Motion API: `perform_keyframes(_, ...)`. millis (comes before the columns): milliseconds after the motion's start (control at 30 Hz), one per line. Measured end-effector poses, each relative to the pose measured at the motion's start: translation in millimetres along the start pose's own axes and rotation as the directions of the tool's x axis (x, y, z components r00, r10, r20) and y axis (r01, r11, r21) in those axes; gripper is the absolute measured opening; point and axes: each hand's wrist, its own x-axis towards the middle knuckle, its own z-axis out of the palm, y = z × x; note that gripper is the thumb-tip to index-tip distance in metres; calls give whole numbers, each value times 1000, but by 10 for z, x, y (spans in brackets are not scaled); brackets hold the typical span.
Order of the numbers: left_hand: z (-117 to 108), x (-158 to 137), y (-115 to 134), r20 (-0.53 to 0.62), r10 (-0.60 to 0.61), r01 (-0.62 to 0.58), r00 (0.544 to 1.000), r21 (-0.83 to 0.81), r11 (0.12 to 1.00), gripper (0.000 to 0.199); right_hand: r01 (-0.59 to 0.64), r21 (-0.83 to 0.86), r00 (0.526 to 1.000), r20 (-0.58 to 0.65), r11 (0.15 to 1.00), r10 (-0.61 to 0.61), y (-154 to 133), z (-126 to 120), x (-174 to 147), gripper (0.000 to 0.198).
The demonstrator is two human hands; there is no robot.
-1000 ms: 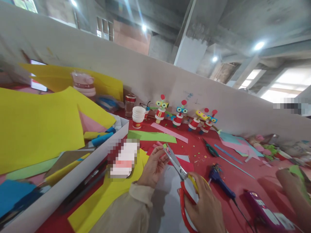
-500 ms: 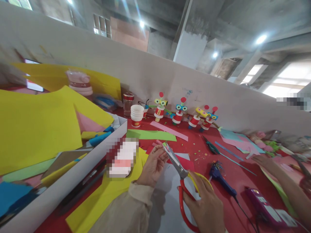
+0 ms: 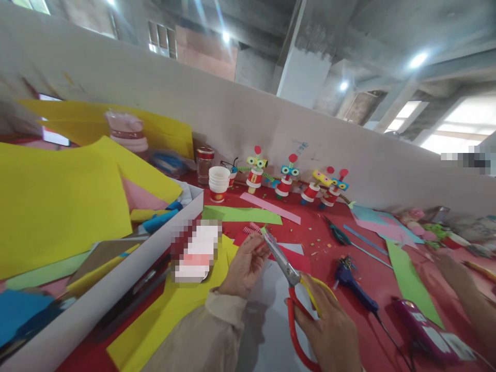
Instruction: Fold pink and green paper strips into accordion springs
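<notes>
My left hand [image 3: 245,264] pinches a small piece of green paper [image 3: 264,230] at its fingertips, with a little pink beside it that I cannot make out clearly. In my right hand [image 3: 330,330] are scissors [image 3: 285,266] with one red and one yellow handle loop. Their blades are nearly together, with the tips at the green piece, close to the left fingers. Beneath both hands lies a white sheet [image 3: 259,323]. Just beyond the left fingertips are red-and-white striped paper bits [image 3: 251,227].
Left stands a white box [image 3: 166,235] of coloured paper. Stacked paper cups [image 3: 219,183] and several paper-cup figures [image 3: 284,186] line the wall. Right lie pliers [image 3: 337,231], a blue glue gun [image 3: 354,287], a purple device [image 3: 422,330], a green strip [image 3: 413,281] and another person's arm [image 3: 463,289].
The other person's arm has moved right, and the green strip now lies further left, more exposed, over the end of a blue strip. My hands and the scissors have barely shifted.
</notes>
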Motion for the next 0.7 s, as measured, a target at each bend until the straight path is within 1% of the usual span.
perform_keyframes(100, 0, 4, 5, -27, -4, 4, 1000, -4, 1000, 10, 2, 8, 1000, 12, 1000, -2, 8, 5, -6, 51)
perform_keyframes(300, -15, 16, -8, -46, -12, 11, 999, -13, 1000, 11, 12, 65, 997, 74, 998, -17, 38, 46, -32, 53)
perform_keyframes(467, -6, 5, -11, -44, -8, 8, 999, -7, 1000, 13, 27, 76, 995, 90, 997, -34, 55, 73, -42, 51)
perform_keyframes(600, 28, -15, -1, -70, -10, 8, 998, -24, 1000, 17, -27, 69, 996, 90, 997, 21, 40, 93, -80, 46)
perform_keyframes(700, 32, -23, 2, -62, -2, 1, 998, -24, 1000, 17, -96, 149, 987, 139, 984, 75, 39, 73, -86, 44)
